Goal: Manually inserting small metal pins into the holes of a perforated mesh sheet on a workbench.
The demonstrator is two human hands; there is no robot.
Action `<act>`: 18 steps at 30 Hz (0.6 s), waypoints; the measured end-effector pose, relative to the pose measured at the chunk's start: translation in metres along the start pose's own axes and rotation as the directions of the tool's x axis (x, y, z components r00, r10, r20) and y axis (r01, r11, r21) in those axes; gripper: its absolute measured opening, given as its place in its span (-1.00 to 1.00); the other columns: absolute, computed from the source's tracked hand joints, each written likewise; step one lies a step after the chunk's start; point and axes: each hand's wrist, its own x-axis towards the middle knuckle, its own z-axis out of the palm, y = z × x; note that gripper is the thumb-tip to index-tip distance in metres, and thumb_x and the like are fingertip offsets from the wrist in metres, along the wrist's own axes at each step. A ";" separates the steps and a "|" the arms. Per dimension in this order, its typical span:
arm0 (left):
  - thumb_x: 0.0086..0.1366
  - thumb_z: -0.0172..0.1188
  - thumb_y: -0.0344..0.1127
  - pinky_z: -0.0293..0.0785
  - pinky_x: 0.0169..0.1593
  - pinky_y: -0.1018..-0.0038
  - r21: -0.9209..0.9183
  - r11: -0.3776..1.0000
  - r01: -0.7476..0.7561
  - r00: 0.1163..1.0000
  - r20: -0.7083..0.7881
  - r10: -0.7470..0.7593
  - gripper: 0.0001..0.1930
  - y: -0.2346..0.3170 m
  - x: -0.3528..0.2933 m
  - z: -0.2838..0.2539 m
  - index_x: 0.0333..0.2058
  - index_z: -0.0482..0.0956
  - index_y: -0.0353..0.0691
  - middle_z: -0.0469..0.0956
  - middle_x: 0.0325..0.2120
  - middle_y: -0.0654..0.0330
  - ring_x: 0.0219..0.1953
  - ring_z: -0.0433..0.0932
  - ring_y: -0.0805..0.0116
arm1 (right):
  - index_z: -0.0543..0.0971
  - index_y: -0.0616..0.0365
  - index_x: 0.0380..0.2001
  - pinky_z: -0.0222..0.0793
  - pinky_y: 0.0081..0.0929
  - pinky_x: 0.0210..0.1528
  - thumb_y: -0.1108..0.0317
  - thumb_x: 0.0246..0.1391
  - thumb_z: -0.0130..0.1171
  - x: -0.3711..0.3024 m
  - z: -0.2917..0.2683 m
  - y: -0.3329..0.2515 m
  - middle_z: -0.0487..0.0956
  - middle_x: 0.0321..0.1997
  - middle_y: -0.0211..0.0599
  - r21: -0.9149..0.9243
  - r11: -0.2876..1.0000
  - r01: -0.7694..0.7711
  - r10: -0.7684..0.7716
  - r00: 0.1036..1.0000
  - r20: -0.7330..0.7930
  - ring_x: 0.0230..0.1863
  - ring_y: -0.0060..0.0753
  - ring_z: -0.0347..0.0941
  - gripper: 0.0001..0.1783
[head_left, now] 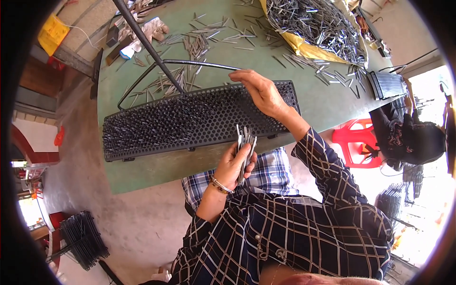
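My left hand (233, 164) is closed around a bundle of thin grey metal strips (243, 142), which stand nearly upright near the front edge of a black perforated tray (228, 116). Many dark strips (147, 127) stick up from the holes on the tray's left and middle parts; rows of bare holes show toward the right. Over the tray's far right part is my right hand (262, 95), palm down, its fingers stretched out to the left and slightly bent. Nothing shows in its fingers, though their undersides are hidden.
A green table (137, 175) bears the tray, with a black rod frame (147, 42) behind it. Loose strips (197, 47) lie scattered there. A yellow sack (297, 42) heaped with strips stands at the far right. Gloves (153, 29) lie far left. A person (408, 137) works beside a red stool (354, 142).
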 end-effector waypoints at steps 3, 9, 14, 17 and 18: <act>0.32 0.02 -0.09 0.21 -0.66 0.70 -0.025 1.000 0.010 1.000 -0.009 -0.010 -0.69 0.000 0.001 -0.001 -0.18 0.41 -0.23 0.45 -0.52 0.25 -0.62 0.36 0.59 | 0.45 0.24 -0.08 0.34 -0.41 0.03 0.55 0.19 -0.13 0.002 0.000 0.001 0.50 -0.08 -0.15 0.002 1.000 0.026 -0.026 0.999 0.024 -0.04 -0.22 0.46 -0.74; 0.34 -0.02 -0.09 0.19 -0.67 0.71 0.003 1.000 0.017 1.000 0.026 -0.017 -0.65 0.001 -0.001 0.001 -0.08 0.40 -0.24 0.46 -0.51 0.26 -0.62 0.35 0.60 | 0.44 0.24 -0.06 0.34 -0.37 0.03 0.51 0.19 -0.12 0.001 0.001 0.008 0.51 -0.09 -0.13 0.004 1.000 0.022 -0.023 0.994 0.109 -0.03 -0.19 0.45 -0.73; 0.35 -0.03 -0.12 0.18 -0.66 0.71 0.031 0.999 0.010 0.999 0.032 -0.011 -0.67 0.000 -0.002 -0.001 -0.07 0.39 -0.24 0.45 -0.51 0.27 -0.61 0.35 0.60 | 0.42 0.25 -0.02 0.33 -0.35 0.04 0.48 0.17 -0.09 0.004 0.002 0.010 0.50 -0.06 -0.06 -0.097 0.995 -0.004 0.024 0.978 0.206 -0.02 -0.14 0.44 -0.70; 0.33 0.02 -0.16 0.25 -0.66 0.70 -0.016 1.000 0.025 0.998 0.055 -0.024 -0.78 0.003 -0.003 0.003 -0.20 0.37 -0.17 0.46 -0.52 0.27 -0.61 0.38 0.59 | 0.43 0.25 -0.02 0.33 -0.41 0.02 0.48 0.17 -0.07 0.000 -0.004 0.002 0.51 -0.09 -0.06 -0.143 0.989 -0.031 0.051 0.990 0.133 -0.02 -0.15 0.44 -0.70; 0.33 0.02 -0.17 0.25 -0.66 0.70 -0.029 1.000 -0.001 0.998 0.059 0.003 -0.79 0.005 -0.002 0.006 -0.21 0.37 -0.16 0.46 -0.52 0.27 -0.61 0.38 0.59 | 0.43 0.25 -0.02 0.33 -0.41 0.02 0.48 0.17 -0.07 -0.002 -0.010 -0.002 0.51 -0.09 -0.06 -0.147 0.988 -0.036 0.056 0.990 0.132 -0.02 -0.15 0.44 -0.70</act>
